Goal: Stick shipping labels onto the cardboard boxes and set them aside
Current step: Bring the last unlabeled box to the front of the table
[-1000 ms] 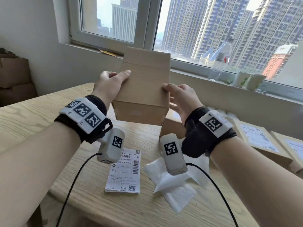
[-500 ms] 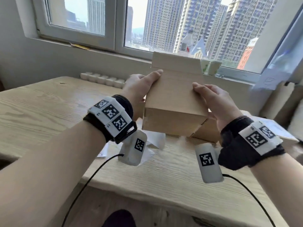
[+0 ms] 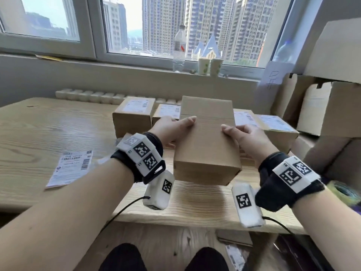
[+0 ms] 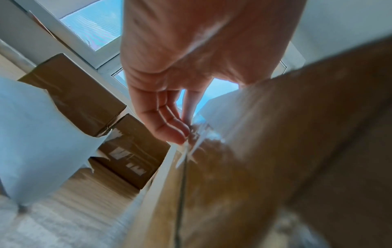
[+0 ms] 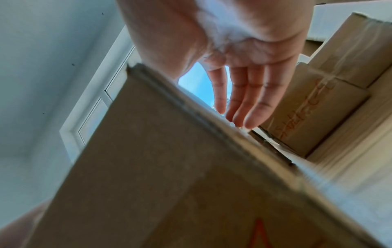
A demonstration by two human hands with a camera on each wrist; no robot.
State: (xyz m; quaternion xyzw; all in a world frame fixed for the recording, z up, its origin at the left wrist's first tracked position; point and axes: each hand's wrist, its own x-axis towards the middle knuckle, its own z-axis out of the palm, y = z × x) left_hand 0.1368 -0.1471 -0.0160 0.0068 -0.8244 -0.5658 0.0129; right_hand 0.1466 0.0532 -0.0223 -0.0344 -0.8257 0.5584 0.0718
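A plain cardboard box [image 3: 207, 145] with no label on its top hangs just above the wooden table [image 3: 48, 130], near the front edge. My left hand [image 3: 173, 130] holds its left side, thumb on top. My right hand [image 3: 244, 137] holds the right side the same way. The left wrist view has my left fingers [image 4: 169, 122] lying against the box [image 4: 275, 151]. My right fingers [image 5: 244, 102] run nearly straight along the box [image 5: 159, 167] in the right wrist view. A loose shipping label [image 3: 70, 167] lies flat on the table to the left.
Labelled boxes [image 3: 134, 114] stand in a row behind the held box, with more [image 3: 273, 126] at the right. Big cartons [image 3: 336, 106] are stacked at the far right. A bottle [image 3: 179, 49] and paper cups [image 3: 209, 66] stand on the sill. White paper [image 4: 38, 134] lies near my left wrist.
Both hands have brought the box down from window height to just above the table and to the right of the loose label. The head view has swung right; both hands keep hold.
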